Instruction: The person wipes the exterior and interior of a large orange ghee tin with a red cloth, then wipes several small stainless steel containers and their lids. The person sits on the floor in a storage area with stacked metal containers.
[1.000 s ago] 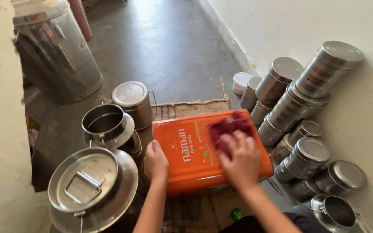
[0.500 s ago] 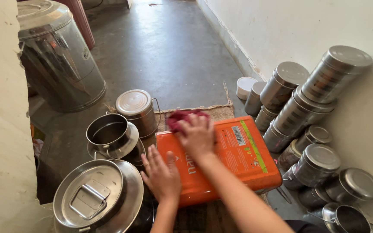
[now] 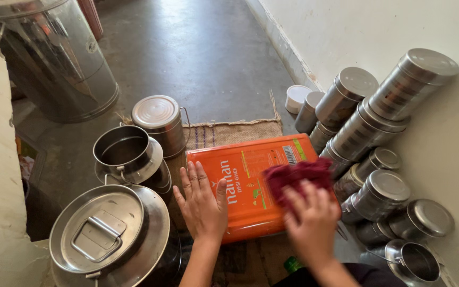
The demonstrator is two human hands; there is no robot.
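A flat orange tin (image 3: 251,180) with printed labels lies on a burlap mat (image 3: 229,133) on the floor. My left hand (image 3: 204,202) rests flat with fingers spread on the tin's left edge. My right hand (image 3: 309,218) presses a dark red cloth (image 3: 296,175) onto the tin's right half; the hand is blurred with motion.
Steel pots with lids (image 3: 110,239) and an open steel pot (image 3: 126,151) stand left of the tin, a lidded canister (image 3: 160,122) behind. Several stacked steel canisters (image 3: 367,122) lean against the right wall. A large steel drum (image 3: 54,58) stands far left.
My right hand has swept the red cloth from the tin's far left corner back toward its right near part. My left hand stayed on the tin's left edge.
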